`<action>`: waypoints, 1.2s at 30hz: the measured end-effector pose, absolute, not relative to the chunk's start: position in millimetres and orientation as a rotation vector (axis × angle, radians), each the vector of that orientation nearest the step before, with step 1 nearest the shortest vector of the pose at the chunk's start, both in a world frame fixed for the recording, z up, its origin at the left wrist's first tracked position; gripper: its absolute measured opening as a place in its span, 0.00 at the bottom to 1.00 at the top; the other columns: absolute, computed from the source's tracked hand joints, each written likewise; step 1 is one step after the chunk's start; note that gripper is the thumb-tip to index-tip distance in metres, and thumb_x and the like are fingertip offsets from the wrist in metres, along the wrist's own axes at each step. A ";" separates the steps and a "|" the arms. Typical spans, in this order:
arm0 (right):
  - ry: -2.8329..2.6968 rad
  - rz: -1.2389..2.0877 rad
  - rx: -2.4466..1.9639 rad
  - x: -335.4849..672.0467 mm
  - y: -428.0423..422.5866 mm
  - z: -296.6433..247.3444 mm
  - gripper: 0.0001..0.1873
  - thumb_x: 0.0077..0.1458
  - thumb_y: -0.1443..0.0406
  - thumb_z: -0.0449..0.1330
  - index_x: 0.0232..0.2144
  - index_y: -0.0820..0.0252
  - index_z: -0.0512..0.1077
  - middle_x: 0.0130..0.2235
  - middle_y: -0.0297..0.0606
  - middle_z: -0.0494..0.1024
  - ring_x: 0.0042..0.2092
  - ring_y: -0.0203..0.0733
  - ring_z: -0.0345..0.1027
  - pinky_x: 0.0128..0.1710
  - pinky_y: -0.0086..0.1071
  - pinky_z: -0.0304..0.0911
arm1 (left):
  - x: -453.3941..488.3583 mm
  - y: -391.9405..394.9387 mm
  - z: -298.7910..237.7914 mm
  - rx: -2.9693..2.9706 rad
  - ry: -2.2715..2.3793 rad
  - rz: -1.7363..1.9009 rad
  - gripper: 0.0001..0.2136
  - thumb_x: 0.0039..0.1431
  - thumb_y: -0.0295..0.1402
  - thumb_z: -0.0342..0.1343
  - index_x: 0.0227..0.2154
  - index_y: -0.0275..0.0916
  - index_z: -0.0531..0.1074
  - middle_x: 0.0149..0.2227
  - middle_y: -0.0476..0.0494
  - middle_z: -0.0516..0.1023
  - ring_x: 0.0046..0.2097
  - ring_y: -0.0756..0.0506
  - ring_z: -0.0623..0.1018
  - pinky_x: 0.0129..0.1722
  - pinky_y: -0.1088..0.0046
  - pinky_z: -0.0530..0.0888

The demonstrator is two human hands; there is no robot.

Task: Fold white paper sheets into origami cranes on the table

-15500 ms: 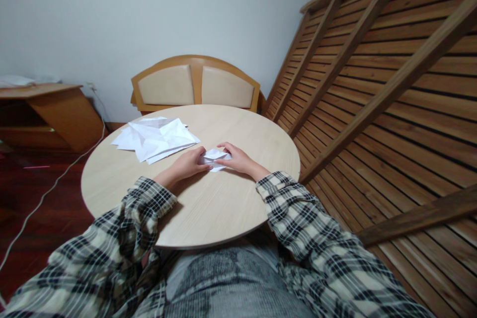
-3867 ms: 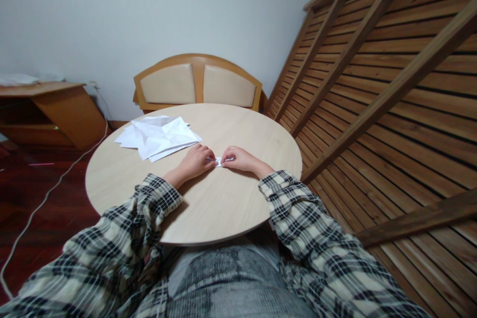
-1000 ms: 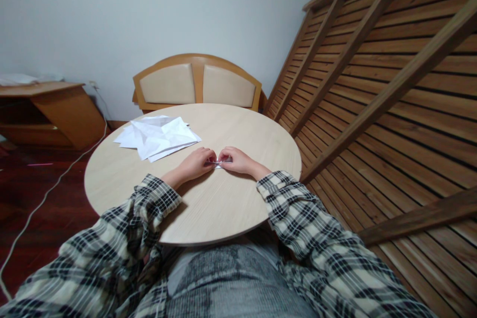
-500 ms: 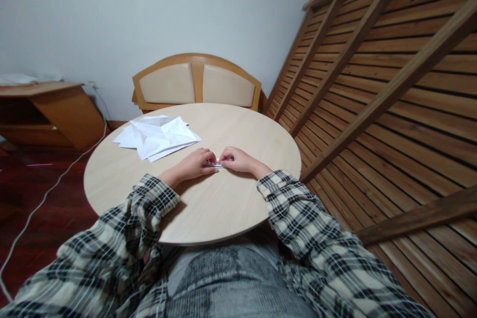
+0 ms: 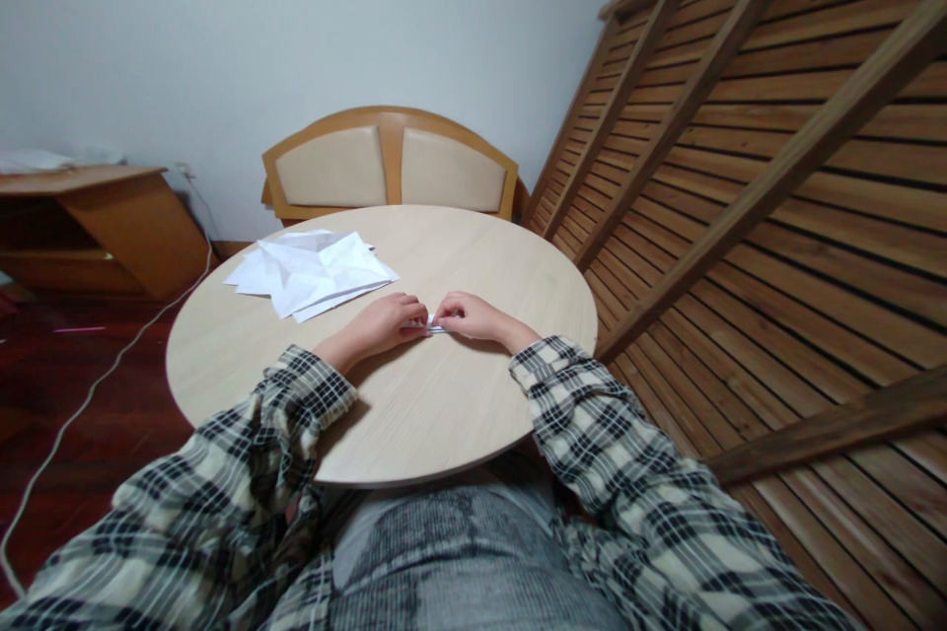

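Near the middle of the round table (image 5: 444, 414), a small folded piece of white paper (image 5: 435, 328) lies low against the wood, mostly covered by fingers. My left hand (image 5: 389, 323) grips its left end, with fingers bent and thumb pressed in close. On the right end, the fingertips of my right hand (image 5: 473, 317) are closed over the paper. Only a narrow strip shows between the two hands. Beyond my left hand rests a stack of creased white paper sheets (image 5: 311, 271), apart from both hands.
Behind the table stands a wooden headboard (image 5: 392, 163) with padded cream panels. A slatted wooden frame (image 5: 740, 197) leans along the right side. At the left are a wooden desk (image 5: 140, 227) and a white cable (image 5: 96, 380) running over the dark red floor.
My left fingers and thumb have shifted slightly on the folded paper, the thumb drawing in closer. The right hand keeps nearly the same place; the stack of sheets has not moved.
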State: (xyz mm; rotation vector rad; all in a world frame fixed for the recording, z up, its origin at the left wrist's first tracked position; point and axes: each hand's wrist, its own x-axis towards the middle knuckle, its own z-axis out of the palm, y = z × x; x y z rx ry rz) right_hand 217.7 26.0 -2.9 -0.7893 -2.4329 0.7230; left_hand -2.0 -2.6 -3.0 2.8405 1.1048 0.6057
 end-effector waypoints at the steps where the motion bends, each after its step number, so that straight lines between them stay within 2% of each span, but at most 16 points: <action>1: -2.430 0.724 -0.787 217.7 26.2 -3.2 0.06 0.55 0.72 0.59 0.31 0.62 0.77 0.33 0.38 0.75 0.38 0.38 0.68 0.42 0.32 0.62 | -2.3 -2.6 -2.6 2.849 1.104 0.601 0.09 0.63 0.39 0.54 0.35 0.41 0.75 0.34 0.43 0.75 0.37 0.45 0.73 0.38 0.67 0.69; 6: -2.412 0.748 -0.784 217.8 26.6 -3.5 0.05 0.56 0.70 0.60 0.31 0.63 0.77 0.33 0.38 0.75 0.36 0.38 0.68 0.40 0.32 0.62 | -4.1 -2.0 -0.7 2.881 1.092 0.570 0.10 0.64 0.40 0.52 0.36 0.41 0.76 0.34 0.43 0.77 0.37 0.45 0.74 0.38 0.67 0.69; 10: -2.405 0.773 -0.818 218.3 25.3 -2.3 0.05 0.56 0.70 0.59 0.32 0.64 0.76 0.34 0.39 0.75 0.36 0.38 0.68 0.39 0.31 0.62 | -4.7 -4.1 1.7 2.837 1.182 0.595 0.11 0.63 0.39 0.52 0.35 0.41 0.77 0.32 0.44 0.78 0.33 0.46 0.74 0.34 0.69 0.68; 16: -2.401 0.736 -0.806 218.7 23.8 -3.9 0.07 0.56 0.63 0.63 0.33 0.63 0.76 0.33 0.38 0.75 0.36 0.38 0.67 0.39 0.31 0.62 | -2.7 -6.7 4.0 2.824 1.320 0.601 0.11 0.61 0.35 0.50 0.32 0.41 0.78 0.29 0.44 0.78 0.29 0.46 0.73 0.32 0.69 0.66; 22: -2.377 0.557 -0.838 216.1 26.0 -8.3 0.05 0.56 0.66 0.62 0.30 0.63 0.75 0.32 0.36 0.74 0.35 0.36 0.65 0.38 0.30 0.59 | -1.8 -6.7 3.8 2.879 1.354 0.555 0.09 0.60 0.32 0.52 0.35 0.39 0.78 0.32 0.42 0.78 0.31 0.44 0.74 0.32 0.68 0.65; 28: -2.391 0.424 -0.888 214.4 26.6 -9.6 0.04 0.57 0.67 0.60 0.31 0.62 0.75 0.33 0.36 0.74 0.35 0.37 0.64 0.38 0.30 0.57 | -1.0 -7.4 4.0 2.842 1.396 0.671 0.07 0.61 0.30 0.52 0.34 0.40 0.76 0.33 0.42 0.77 0.37 0.42 0.73 0.37 0.66 0.68; 32: -2.358 0.345 -0.898 215.3 26.8 -10.1 0.04 0.58 0.67 0.59 0.32 0.61 0.74 0.34 0.37 0.75 0.37 0.38 0.64 0.38 0.31 0.56 | 1.9 -10.3 8.5 2.653 1.512 1.039 0.05 0.63 0.35 0.53 0.37 0.41 0.71 0.39 0.41 0.74 0.43 0.41 0.71 0.45 0.62 0.68; 36: -2.261 0.314 -0.943 216.0 31.5 -12.9 0.04 0.59 0.67 0.58 0.33 0.60 0.73 0.35 0.37 0.75 0.38 0.39 0.65 0.39 0.32 0.57 | 0.2 -4.9 8.2 2.224 1.615 1.607 0.04 0.62 0.33 0.53 0.39 0.40 0.66 0.38 0.43 0.69 0.40 0.42 0.69 0.43 0.61 0.69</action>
